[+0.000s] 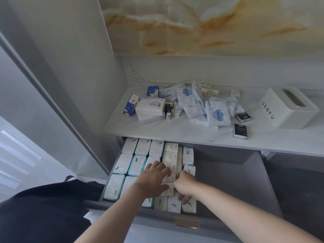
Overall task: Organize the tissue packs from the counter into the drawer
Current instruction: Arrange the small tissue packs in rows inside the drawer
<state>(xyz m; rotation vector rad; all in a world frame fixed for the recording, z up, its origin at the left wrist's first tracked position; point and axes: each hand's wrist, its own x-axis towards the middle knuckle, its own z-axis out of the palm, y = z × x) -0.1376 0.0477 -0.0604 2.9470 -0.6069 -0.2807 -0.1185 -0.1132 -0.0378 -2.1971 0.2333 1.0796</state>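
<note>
The open grey drawer (228, 176) holds rows of white tissue packs (129, 145) on its left side and a column of yellow "Face" packs (171, 153). Both hands are inside it over small cream packs (168, 189). My left hand (154, 179) lies spread across the packs, thumb against a cream pack. My right hand (185, 187) has curled fingers pinching a cream pack beside the left. On the counter (157, 130) lies a heap of loose packs: blue-and-white ones (216, 113), white boxes (150, 106), blue ones (130, 106) and black ones (240, 131).
A white tissue box marked "UEOFU" (287, 109) stands at the counter's right. The drawer's right half shows bare bottom. A gold handle (187, 222) sits on the drawer front. A grey cabinet wall (70, 85) rises on the left. Dark clothing (43, 213) fills the lower left.
</note>
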